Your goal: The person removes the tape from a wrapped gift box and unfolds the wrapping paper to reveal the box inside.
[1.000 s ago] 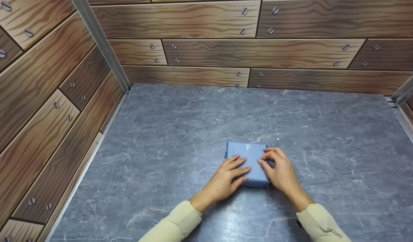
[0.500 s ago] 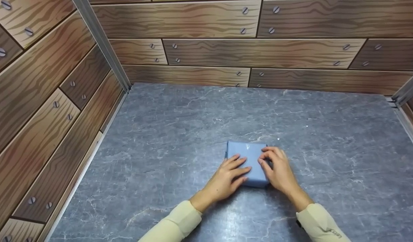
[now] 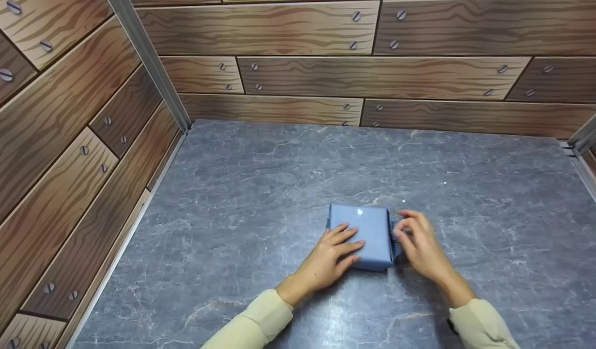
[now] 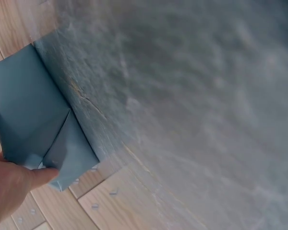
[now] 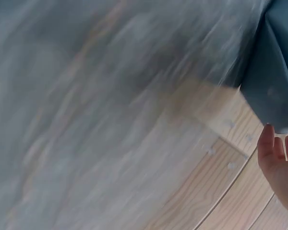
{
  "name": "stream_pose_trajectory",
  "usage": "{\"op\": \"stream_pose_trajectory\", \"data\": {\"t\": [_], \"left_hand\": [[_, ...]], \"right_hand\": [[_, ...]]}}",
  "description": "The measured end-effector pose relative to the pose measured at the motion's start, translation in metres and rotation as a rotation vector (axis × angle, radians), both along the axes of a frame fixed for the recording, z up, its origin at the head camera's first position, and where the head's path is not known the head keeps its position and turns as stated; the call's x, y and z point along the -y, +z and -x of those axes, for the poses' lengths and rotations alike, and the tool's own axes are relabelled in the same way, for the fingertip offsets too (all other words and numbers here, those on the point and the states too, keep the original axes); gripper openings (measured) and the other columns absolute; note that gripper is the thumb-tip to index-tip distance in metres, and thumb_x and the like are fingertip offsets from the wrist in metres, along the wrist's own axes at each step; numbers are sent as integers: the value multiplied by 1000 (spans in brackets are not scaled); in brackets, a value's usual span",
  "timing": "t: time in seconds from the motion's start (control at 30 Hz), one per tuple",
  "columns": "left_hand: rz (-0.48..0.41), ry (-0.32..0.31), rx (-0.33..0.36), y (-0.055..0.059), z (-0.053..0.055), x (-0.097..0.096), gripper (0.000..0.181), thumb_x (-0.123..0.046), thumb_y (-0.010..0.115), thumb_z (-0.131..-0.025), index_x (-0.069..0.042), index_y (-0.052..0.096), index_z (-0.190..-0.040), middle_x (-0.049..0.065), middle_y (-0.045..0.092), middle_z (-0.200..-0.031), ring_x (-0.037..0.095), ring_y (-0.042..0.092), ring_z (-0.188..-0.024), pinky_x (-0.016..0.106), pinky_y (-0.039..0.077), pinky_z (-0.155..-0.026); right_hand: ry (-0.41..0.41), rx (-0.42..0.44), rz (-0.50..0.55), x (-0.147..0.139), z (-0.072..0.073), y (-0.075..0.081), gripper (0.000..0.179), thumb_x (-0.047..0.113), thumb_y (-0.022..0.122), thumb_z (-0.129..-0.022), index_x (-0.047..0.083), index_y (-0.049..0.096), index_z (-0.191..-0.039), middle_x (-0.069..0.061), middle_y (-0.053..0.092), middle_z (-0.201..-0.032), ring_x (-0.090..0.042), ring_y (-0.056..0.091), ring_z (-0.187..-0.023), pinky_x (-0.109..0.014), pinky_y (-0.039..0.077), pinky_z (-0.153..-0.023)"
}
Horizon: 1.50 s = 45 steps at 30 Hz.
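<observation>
Blue, sheet-wrapped rectangular box [image 3: 375,235] lies between the side edges of the grey marbled bench [image 3: 278,184]. Left hand [image 3: 329,254] rests spread on top; right hand [image 3: 422,246] meets the end flap [image 5: 264,84], pinch unconfirmed. Apparent step: flap folding; next move calls for pressing it flush.

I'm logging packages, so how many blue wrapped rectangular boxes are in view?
1: the blue wrapped rectangular box sits on the grey marbled tabletop, the left hand resting on it, the right hand beside its right side. No others show.
</observation>
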<state>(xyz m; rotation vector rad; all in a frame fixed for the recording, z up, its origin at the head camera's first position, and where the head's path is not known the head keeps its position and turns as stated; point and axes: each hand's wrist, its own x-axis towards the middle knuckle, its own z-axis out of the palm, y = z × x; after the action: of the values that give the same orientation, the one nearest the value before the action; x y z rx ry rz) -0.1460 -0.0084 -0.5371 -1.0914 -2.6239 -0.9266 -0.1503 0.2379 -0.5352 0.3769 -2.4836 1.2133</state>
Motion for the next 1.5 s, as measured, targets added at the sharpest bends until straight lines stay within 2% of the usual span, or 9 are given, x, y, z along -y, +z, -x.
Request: {"op": "stream_pose_trajectory", "data": {"t": [0.33, 0.4, 0.57, 0.73, 0.9, 1.03, 1.17, 1.33, 1.5], "left_hand": [[-14, -1, -4, -2, 1, -1, 36, -32, 58, -97, -19, 63, -129, 4, 50, -146, 27, 39, -142, 58, 32, -113], [-13, 0, -3, -2, 1, -1, 36, -32, 58, -97, -19, 63, -130, 4, 50, -146, 26, 38, -142, 58, 32, -113], [-5, 2, 3, 0, 0, -1, 36, -32, 58, -96, -19, 63, -130, 3, 50, -147, 26, 38, -143, 58, 32, -114], [-2, -3, 5, 0, 0, -1, 36, -33, 58, -97, -19, 63, -130, 4, 49, -147, 27, 38, -143, 58, 31, -114], [-18, -20, 11, 0, 2, 1, 35, -31, 58, -97, -17, 64, -129, 6, 51, -146, 27, 38, -143, 59, 33, -113], [0, -64, 28, -1, 8, 4, 36, -31, 57, -98, -19, 62, -131, 4, 49, -148, 26, 35, -144, 60, 32, -113], [87, -89, -16, -1, 14, 7, 36, -31, 52, -100, -23, 59, -135, 0, 46, -150, 22, 34, -145, 62, 26, -115], [159, -54, -135, 1, 17, 6, 35, -28, 49, -102, -22, 59, -135, -2, 52, -145, 21, 40, -141, 59, 24, -118], [140, 13, -162, 3, 17, 1, 34, -31, 52, -100, -18, 63, -131, -1, 58, -139, 22, 46, -138, 52, 28, -118]], "right_hand": [[-128, -2, -63, -34, -5, -7, 8, -8, 61, -87, -1, 58, -85, -28, 56, -120, -40, 53, -110, 1, 34, -81], [-156, 14, -85, -39, -6, -7, 7, -6, 62, -86, 0, 59, -85, -28, 57, -119, -42, 53, -109, -9, 39, -83], [-238, 98, -143, -50, -8, -4, 7, -4, 64, -84, -3, 62, -90, -29, 59, -112, -48, 55, -106, -52, 46, -87], [-346, 171, -132, -52, -9, 3, 27, -7, 51, -83, -6, 60, -109, -31, 60, -112, -45, 58, -103, -55, 45, -87], [-182, 203, -129, -33, -1, 7, 34, 11, 57, -95, -3, 56, -125, -28, 58, -126, -46, 53, -118, -60, 41, -99], [5, 238, -197, -15, 5, 10, 59, 34, 65, -93, 4, 47, -140, -23, 46, -145, -45, 41, -133, -64, 31, -109], [135, 253, -242, -8, 9, 14, 65, 33, 68, -90, 8, 43, -145, -19, 38, -153, -42, 32, -141, -65, 25, -113], [189, 276, -250, -7, 10, 17, 60, 32, 70, -89, 11, 50, -142, -15, 38, -153, -41, 33, -141, -66, 30, -110], [175, 279, -238, -4, 11, 17, 61, 37, 73, -86, 13, 54, -139, -13, 41, -149, -39, 37, -137, -62, 37, -107]]}}
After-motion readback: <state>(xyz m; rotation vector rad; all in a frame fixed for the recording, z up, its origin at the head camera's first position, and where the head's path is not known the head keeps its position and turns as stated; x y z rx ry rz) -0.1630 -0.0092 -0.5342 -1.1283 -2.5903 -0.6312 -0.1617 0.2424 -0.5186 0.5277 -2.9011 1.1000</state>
